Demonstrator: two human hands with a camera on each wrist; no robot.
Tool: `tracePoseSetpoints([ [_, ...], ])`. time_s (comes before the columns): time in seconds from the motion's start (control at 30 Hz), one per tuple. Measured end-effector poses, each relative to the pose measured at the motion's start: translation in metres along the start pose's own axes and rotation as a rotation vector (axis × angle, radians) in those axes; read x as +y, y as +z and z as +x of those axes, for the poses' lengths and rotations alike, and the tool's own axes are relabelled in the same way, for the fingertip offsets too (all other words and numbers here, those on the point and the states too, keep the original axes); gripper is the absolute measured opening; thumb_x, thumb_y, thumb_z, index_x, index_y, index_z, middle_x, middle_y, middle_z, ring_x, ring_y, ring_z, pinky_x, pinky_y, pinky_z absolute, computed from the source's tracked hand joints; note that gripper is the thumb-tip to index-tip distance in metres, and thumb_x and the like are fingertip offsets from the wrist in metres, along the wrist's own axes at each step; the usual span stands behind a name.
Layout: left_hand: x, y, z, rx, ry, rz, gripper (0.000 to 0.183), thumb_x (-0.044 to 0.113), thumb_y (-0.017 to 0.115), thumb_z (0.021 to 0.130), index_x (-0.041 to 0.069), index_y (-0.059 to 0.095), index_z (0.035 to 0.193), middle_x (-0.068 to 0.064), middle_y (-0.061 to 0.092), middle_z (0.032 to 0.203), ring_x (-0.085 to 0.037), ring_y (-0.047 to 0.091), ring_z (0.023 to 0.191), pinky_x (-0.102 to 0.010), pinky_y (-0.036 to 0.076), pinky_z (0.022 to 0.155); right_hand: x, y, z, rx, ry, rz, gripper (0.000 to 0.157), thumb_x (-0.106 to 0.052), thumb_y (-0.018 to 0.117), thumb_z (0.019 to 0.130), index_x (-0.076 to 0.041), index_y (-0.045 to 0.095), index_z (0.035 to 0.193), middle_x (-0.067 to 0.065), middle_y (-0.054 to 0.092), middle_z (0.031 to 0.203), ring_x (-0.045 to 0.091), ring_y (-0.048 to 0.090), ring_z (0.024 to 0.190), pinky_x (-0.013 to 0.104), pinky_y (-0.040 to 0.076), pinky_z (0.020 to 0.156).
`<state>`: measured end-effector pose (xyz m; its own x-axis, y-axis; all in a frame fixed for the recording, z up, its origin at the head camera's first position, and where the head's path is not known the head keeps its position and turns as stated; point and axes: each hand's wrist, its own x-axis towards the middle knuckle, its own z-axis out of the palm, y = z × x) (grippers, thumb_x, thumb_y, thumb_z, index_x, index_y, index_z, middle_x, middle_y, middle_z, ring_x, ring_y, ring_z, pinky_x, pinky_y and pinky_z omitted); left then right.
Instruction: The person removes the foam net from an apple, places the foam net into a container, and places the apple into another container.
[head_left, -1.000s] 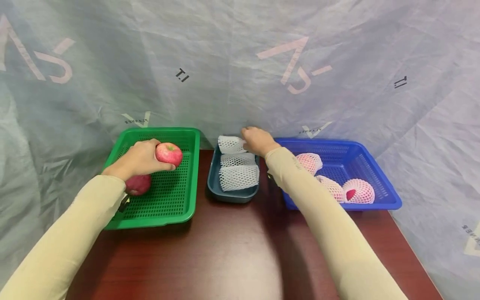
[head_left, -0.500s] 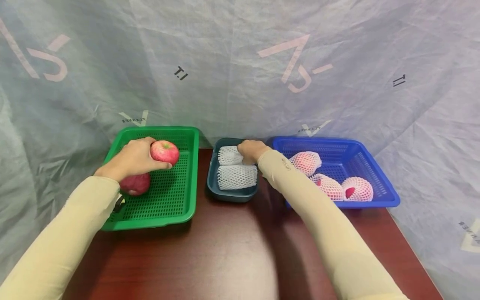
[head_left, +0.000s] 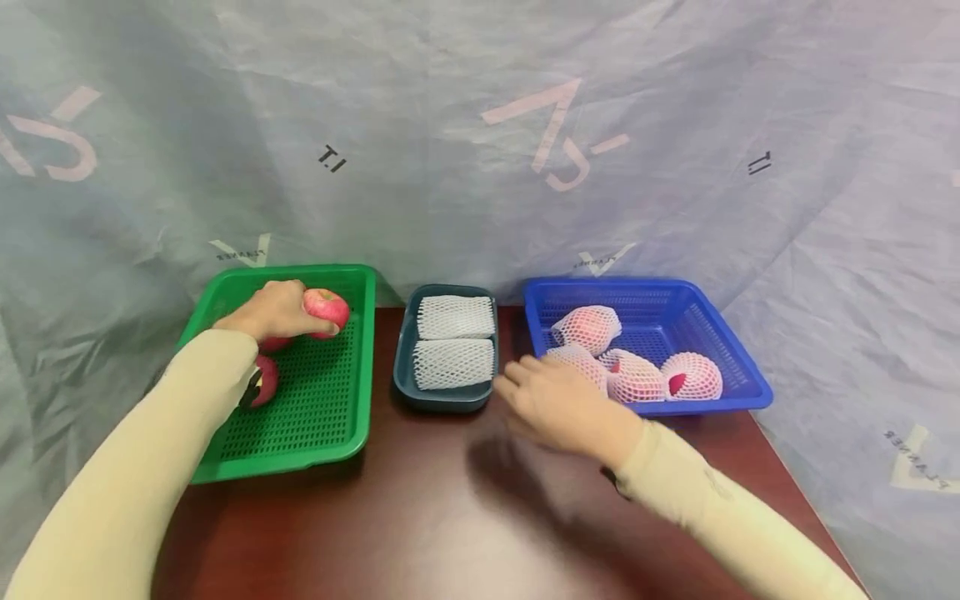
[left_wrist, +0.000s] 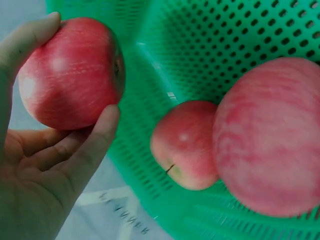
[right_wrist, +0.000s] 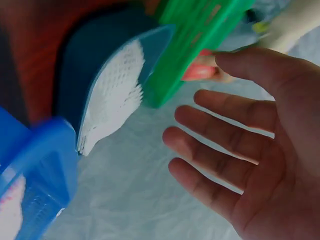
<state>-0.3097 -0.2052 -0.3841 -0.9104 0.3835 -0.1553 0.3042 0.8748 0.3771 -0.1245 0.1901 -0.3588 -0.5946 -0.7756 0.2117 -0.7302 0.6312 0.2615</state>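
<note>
Apple (head_left: 328,307) gripped in your left hand (head_left: 272,311): picking step, seemingly; your empty, loosely spread right hand (head_left: 561,406) likely needs a white net (head_left: 453,364) from the tray (head_left: 442,404) beside it.

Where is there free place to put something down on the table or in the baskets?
Widest: the table in front of the dark tray, between left sleeve and right hand. Also bare: front right of the green basket, back right of the blue basket. Crowded: the blue basket's front, lined with netted apples, and the dark tray, mostly covered by foam nets.
</note>
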Motion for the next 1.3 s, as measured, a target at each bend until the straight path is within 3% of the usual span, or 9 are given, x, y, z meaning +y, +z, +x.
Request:
tracePoseSetpoints([
  [0.13,-0.03,0.007,0.009,-0.05,-0.057,0.038,0.06,0.052,0.078,0.08,-0.004,0.059,0.091,-0.017,0.061,0.084,-0.029,0.056,0.071,-0.042,0.048,0.061,-0.029,-0.004,-0.023,0.082,-0.009,0.043,0.029,-0.032,0.077,0.083,-0.01,0.062,0.091,0.0,0.057,0.081,0.022,0.056,0.072,0.034,0.049,0.063],
  [0.3,-0.067,0.015,0.0,-0.111,-0.113,0.036,0.066,0.053,0.076,0.081,-0.008,0.058,0.095,-0.021,0.06,0.087,-0.032,0.058,0.073,-0.045,0.05,0.062,-0.045,-0.001,-0.04,0.078,0.04,0.068,0.028,-0.032,0.079,0.082,-0.012,0.061,0.09,-0.002,0.056,0.08,0.02,0.056,0.071,0.032,0.046,0.063],
  [0.5,-0.073,0.016,-0.01,-0.113,-0.116,0.026,0.06,0.051,0.075,0.083,-0.007,0.058,0.092,-0.017,0.06,0.083,-0.03,0.054,0.07,-0.043,0.046,0.06,-0.042,0.005,-0.052,0.059,0.044,0.092,0.027,-0.03,0.079,0.082,-0.011,0.064,0.094,-0.001,0.059,0.083,0.02,0.058,0.074,0.033,0.049,0.067],
  [0.63,-0.058,0.008,-0.019,-0.082,-0.068,0.048,0.051,0.043,0.071,0.088,-0.005,0.053,0.087,-0.016,0.054,0.079,-0.03,0.051,0.069,-0.044,0.044,0.061,-0.035,0.004,-0.058,0.068,0.047,0.102,0.028,-0.028,0.08,0.082,-0.01,0.066,0.097,0.0,0.06,0.086,0.02,0.058,0.075,0.033,0.049,0.067],
  [0.73,-0.035,0.004,-0.042,-0.045,-0.029,0.076,0.061,0.04,0.07,0.091,-0.016,0.053,0.111,-0.033,0.058,0.099,-0.046,0.058,0.087,-0.057,0.047,0.071,-0.031,0.002,-0.063,0.081,0.057,0.108,0.028,-0.026,0.08,0.081,-0.009,0.066,0.099,0.0,0.06,0.086,0.02,0.059,0.076,0.034,0.05,0.069],
  [0.87,0.004,0.015,-0.096,0.07,0.043,0.098,0.077,0.039,0.073,0.09,-0.018,0.045,0.134,-0.04,0.053,0.125,-0.056,0.052,0.112,-0.07,0.044,0.083,-0.027,0.0,-0.069,0.088,0.06,0.12,0.028,-0.024,0.081,0.081,-0.008,0.067,0.1,0.0,0.06,0.087,0.02,0.059,0.076,0.035,0.051,0.07],
  [1.0,0.044,0.04,-0.157,0.245,0.114,0.056,0.067,0.033,0.079,0.086,-0.011,0.054,0.131,-0.032,0.059,0.122,-0.05,0.057,0.111,-0.067,0.046,0.084,-0.024,-0.001,-0.077,0.083,0.069,0.137,0.031,-0.021,0.083,0.079,-0.008,0.068,0.102,0.001,0.061,0.088,0.02,0.059,0.077,0.034,0.051,0.07],
  [1.1,0.065,0.056,-0.191,0.308,0.117,0.018,0.062,0.032,0.08,0.085,-0.004,0.058,0.13,-0.026,0.061,0.123,-0.046,0.057,0.112,-0.066,0.046,0.086,-0.019,0.001,-0.081,0.077,0.082,0.147,0.032,-0.018,0.084,0.077,-0.006,0.068,0.103,0.002,0.062,0.09,0.021,0.061,0.08,0.036,0.052,0.07],
  [1.3,0.079,0.07,-0.212,0.319,0.075,-0.022,0.058,0.033,0.078,0.087,0.003,0.059,0.133,-0.02,0.06,0.126,-0.043,0.056,0.114,-0.065,0.046,0.087,0.007,0.006,-0.071,0.064,0.113,0.193,0.026,-0.017,0.081,0.08,-0.006,0.066,0.099,0.001,0.061,0.086,0.02,0.062,0.077,0.038,0.053,0.069],
])
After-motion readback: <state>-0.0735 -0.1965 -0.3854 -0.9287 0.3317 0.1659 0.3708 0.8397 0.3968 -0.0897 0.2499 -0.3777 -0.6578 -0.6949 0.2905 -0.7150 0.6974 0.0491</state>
